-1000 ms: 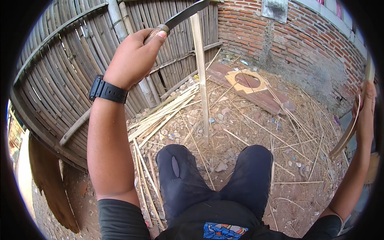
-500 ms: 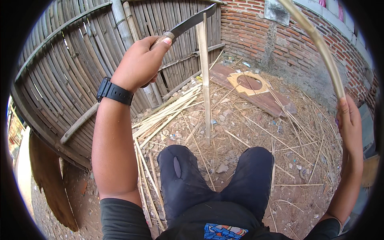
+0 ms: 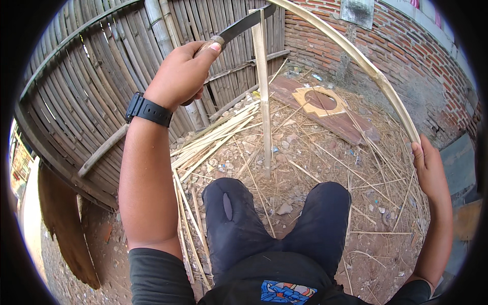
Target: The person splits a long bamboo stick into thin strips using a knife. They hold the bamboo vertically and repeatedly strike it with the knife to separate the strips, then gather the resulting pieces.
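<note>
Left hand closed round a knife by its brown handle, thumb along the top; black watch on that wrist. Blade is dark, broad and long, pointing up and right from the fist, its outer part crossing the top of an upright pale post. Can't tell if blade and post touch.

Right hand grips the lower end of a long pale strip, thumb against it. Strip is narrow, with a visible node, and looks curved, arching up and left from the hand out of the upper edge, close to the blade tip; contact there unclear.

Post stands beyond and between the knees. Cut strips lie piled left of it; brown board to its right.
</note>
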{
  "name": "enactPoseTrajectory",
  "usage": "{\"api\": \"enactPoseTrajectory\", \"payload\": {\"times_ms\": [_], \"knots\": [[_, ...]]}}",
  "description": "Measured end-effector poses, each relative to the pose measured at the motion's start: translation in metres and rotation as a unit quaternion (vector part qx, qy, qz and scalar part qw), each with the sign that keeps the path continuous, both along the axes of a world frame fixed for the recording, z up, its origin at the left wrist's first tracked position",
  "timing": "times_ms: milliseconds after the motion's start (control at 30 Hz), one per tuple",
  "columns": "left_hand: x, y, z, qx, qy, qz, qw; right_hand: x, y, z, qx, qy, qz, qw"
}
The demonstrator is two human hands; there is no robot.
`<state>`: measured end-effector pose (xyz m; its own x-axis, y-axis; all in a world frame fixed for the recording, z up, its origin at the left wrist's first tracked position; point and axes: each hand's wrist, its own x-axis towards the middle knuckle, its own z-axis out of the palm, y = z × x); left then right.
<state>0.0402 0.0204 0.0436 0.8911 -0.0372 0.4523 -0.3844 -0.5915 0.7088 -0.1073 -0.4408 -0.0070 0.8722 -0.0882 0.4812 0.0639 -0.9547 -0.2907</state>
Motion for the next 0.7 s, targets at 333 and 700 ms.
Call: {"api": "enactPoseTrajectory", "payload": {"times_ms": [333, 700], "knots": [[-0.004, -0.005, -0.005, 0.003, 0.004, -0.005, 1.000, -0.008, -0.018, 0.062, 0.204, -0.244, -0.045, 0.947], [0.000, -0.010, -0.007, -0.012, -0.031, -0.007, 0.999, 0.021, 0.002, 0.021, -0.061, -0.021, 0.025, 0.998]]}}
